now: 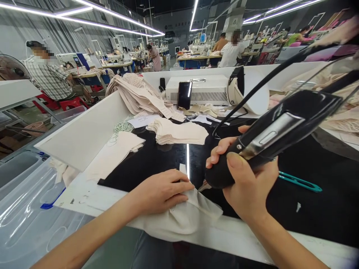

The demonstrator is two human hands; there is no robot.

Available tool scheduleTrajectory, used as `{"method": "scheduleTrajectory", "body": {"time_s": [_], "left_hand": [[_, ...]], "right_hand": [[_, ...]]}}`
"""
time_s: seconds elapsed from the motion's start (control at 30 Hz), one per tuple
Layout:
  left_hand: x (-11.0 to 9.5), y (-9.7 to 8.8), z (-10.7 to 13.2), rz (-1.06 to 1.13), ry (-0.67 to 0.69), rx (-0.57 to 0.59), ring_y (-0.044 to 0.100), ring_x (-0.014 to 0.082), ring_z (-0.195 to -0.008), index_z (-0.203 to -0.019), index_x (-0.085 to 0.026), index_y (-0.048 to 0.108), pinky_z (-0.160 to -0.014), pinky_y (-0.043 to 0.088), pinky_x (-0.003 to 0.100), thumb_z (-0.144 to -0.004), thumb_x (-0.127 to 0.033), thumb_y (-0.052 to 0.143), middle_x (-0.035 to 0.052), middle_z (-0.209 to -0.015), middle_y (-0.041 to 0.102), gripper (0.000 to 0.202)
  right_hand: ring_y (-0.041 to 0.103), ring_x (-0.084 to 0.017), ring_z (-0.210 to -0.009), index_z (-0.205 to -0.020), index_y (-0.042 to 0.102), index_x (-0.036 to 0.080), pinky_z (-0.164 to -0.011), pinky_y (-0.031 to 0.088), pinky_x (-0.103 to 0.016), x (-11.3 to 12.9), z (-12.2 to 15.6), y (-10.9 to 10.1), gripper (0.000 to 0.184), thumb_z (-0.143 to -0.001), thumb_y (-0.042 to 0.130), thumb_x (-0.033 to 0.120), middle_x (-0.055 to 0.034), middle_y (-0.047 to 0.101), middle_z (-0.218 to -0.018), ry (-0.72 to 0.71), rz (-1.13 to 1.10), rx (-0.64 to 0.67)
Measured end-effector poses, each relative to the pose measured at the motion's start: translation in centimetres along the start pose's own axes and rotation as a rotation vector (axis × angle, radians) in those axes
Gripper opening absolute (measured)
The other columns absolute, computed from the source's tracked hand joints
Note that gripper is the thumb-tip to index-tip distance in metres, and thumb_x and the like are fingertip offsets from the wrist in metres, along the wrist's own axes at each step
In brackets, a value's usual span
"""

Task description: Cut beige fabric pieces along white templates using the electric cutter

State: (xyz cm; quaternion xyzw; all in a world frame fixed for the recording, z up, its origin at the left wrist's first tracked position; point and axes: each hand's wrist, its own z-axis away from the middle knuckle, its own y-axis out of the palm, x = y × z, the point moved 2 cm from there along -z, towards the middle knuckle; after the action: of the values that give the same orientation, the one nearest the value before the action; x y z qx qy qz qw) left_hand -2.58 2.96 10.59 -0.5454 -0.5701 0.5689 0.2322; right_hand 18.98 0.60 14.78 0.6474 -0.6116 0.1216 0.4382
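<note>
A thin cream cloth lies over the table's front edge, partly hanging down. My left hand rests flat on it, fingers stretched out and pointing right; the thumb is hidden. A small pale strip sticks out beyond those fingers. My right hand is wrapped around a black hand-held tool with a silver plate along its side. The tool's rounded black end points down and left, just above the black mat, right of the cloth. Whether it touches anything there I cannot tell.
On the black mat lie a stack of cream cut pieces and a teal slim tool. Behind stand a phone and a white vented box. A black cable arches nearby. A white board borders the left.
</note>
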Motion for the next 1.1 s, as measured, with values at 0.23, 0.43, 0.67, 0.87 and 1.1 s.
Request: {"method": "scheduleTrajectory", "body": {"time_s": [0.23,0.43,0.67,0.87,1.1], "left_hand": [[-0.1,0.2,0.5,-0.210,0.108,0.028,0.073,0.0297,-0.125,-0.154,-0.024,0.074,-0.119,0.060,0.045,-0.121,-0.052,0.062,0.0171,-0.145,0.071,0.045],[-0.4,0.2,0.3,-0.208,0.090,0.018,0.073,0.0304,-0.129,-0.152,-0.022,0.075,-0.123,0.058,0.046,-0.121,-0.050,0.062,0.0180,-0.145,0.072,0.043],[-0.4,0.7,0.3,-0.200,0.050,0.023,0.071,0.0313,-0.132,-0.152,-0.027,0.076,-0.119,0.060,0.043,-0.119,-0.055,0.066,0.0182,-0.148,0.069,0.045],[-0.3,1.1,0.3,-0.188,0.044,0.002,0.070,0.0323,-0.129,-0.152,-0.027,0.078,-0.114,0.062,0.044,-0.118,-0.056,0.067,0.0195,-0.148,0.067,0.047],[-0.2,1.2,0.3,-0.162,0.031,-0.010,0.071,0.0312,-0.126,-0.152,-0.028,0.079,-0.110,0.065,0.042,-0.117,-0.057,0.067,0.0184,-0.146,0.068,0.047]], "right_hand": [[0.071,-0.015,-0.065,-0.130,0.070,0.029,-0.060,0.065,-0.027,-0.1,-0.1,0.1,0.043,-0.098,0.098,0.033,0.0048,0.076,-0.095,-0.005,0.001,-0.004],[0.071,-0.015,-0.067,-0.117,0.066,0.029,-0.061,0.064,-0.028,-0.3,-0.6,0.5,0.035,-0.099,0.096,0.032,0.0055,0.076,-0.094,-0.019,-0.003,-0.031],[0.071,-0.014,-0.066,-0.116,0.065,0.029,-0.060,0.064,-0.028,-0.9,-0.5,0.8,0.034,-0.099,0.094,0.031,0.0060,0.076,-0.094,-0.004,0.036,-0.009],[0.068,-0.015,-0.063,-0.119,0.064,0.030,-0.058,0.063,-0.029,-1.0,-1.1,1.2,0.038,-0.096,0.094,0.032,0.0070,0.074,-0.089,-0.014,0.019,-0.037],[0.070,-0.015,-0.064,-0.114,0.062,0.029,-0.059,0.064,-0.030,-1.8,-1.3,1.3,0.037,-0.097,0.093,0.036,0.0063,0.074,-0.091,-0.008,0.072,-0.007]]}}
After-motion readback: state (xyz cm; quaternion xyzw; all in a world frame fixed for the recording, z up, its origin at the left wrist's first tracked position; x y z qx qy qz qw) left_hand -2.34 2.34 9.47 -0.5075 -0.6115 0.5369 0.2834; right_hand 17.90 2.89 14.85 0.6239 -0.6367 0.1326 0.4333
